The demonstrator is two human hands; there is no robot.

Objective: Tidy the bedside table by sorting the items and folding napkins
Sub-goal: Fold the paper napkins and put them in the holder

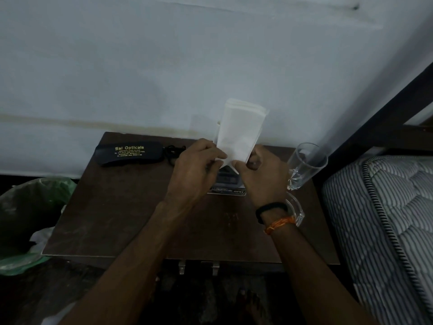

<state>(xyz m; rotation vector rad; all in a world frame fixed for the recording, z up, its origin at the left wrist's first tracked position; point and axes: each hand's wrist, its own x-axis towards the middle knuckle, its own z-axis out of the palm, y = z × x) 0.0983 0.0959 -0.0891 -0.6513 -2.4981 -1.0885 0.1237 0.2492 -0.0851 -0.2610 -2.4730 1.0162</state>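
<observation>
Above the bedside table [112, 221], left hand [199, 167] and right hand [262, 174] fingers pinch an upright folded napkin [236, 132]

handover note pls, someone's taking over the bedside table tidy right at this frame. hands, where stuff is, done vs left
Left hand: pinching the lower left edge of the white napkins.
Right hand: pinching their lower right edge. The stack is held upright above the table, partly folded.
Spectacle case: back left of the table, dark keys or a strap beside it.
Drinking glass: back right. Glass ashtray: right edge, partly behind the wrist.
A small flat item lies under the hands; cannot identify it.
Done: napkins gathered into one stack.
Left: finish the fold, set it down, sort the rest.
</observation>
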